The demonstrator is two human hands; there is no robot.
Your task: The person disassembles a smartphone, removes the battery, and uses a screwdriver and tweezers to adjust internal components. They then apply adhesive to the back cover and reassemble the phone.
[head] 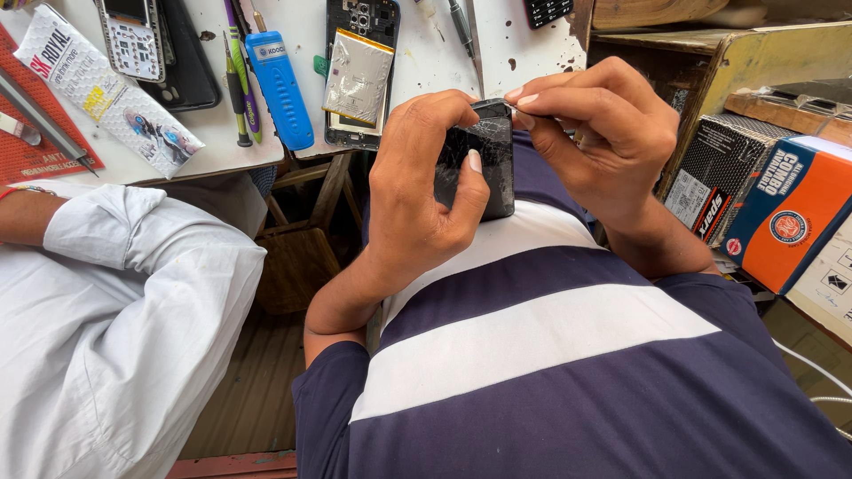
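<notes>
Orange-and-blue box (792, 222) right of right hand (612, 142); white printed packet (106, 89) far left. Left hand (422, 191) wraps cracked black phone (484, 160) against chest; right fingertips (524, 96) pinch its top edge.

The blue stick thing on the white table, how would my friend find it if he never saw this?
Start at the white table along the top of the picture. Left of the opened phone with the silver battery lies a chunky bright blue tool, pointing down toward the table edge. It is far thicker than the thin green and purple pens right beside it.
</notes>
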